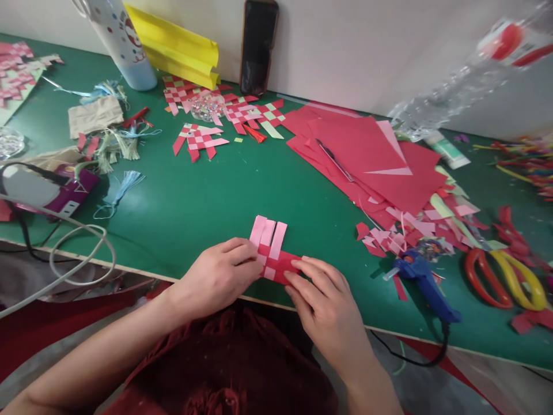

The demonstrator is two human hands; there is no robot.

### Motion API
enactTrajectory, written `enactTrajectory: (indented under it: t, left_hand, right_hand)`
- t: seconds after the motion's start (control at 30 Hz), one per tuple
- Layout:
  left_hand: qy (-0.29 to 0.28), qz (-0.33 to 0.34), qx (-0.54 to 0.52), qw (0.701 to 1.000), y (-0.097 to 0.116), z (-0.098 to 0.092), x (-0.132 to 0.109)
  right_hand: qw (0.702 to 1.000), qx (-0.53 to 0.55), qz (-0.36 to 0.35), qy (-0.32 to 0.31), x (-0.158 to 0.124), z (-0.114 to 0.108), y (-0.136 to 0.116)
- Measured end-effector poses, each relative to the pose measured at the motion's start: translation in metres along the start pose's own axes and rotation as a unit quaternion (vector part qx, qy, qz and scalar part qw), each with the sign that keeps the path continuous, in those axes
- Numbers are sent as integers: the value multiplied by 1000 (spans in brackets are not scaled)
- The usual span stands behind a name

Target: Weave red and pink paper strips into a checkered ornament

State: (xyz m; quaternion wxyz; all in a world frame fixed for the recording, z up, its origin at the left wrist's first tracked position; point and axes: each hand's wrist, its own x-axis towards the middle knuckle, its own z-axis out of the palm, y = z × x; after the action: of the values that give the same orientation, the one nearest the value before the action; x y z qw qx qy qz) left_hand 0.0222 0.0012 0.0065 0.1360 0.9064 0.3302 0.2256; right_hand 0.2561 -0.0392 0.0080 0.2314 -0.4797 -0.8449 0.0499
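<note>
Our left hand and right hand pinch a woven piece at the green table's near edge, 6 o'clock. Three pink strips are woven in, ends loose; finished weaves lie at 11 o'clock.

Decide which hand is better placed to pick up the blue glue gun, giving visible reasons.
Right, probably: the right hand lies nearer the blue glue gun; the left hand is across the woven paper piece both hold.
</note>
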Motion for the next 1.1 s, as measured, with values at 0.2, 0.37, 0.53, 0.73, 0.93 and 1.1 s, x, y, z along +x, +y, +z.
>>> enactTrajectory:
  t: [0.2,0.37,0.53,0.73,0.93,1.1]
  left_hand:
    - [15,-5,19,1000,3,3,-2]
    - [12,6,60,998,8,2,-4]
    - [-26,7,96,995,14,1,-13]
    - [-82,7,134,988,18,3,-22]
    - [-102,-1,140,985,18,6,-25]
    - [-97,-14,123,988,16,7,-24]
  right_hand:
    - [1000,-11,-9,22,5,-3,-6]
    - [1000,5,-16,1,10,2,-9]
    - [1000,7,-7,-8,9,4,-8]
    - [1000,0,-11,-10,15,0,-8]
    - [999,-22,-19,-35,30,7,-6]
    - [998,-60,-10,-35,36,10,4]
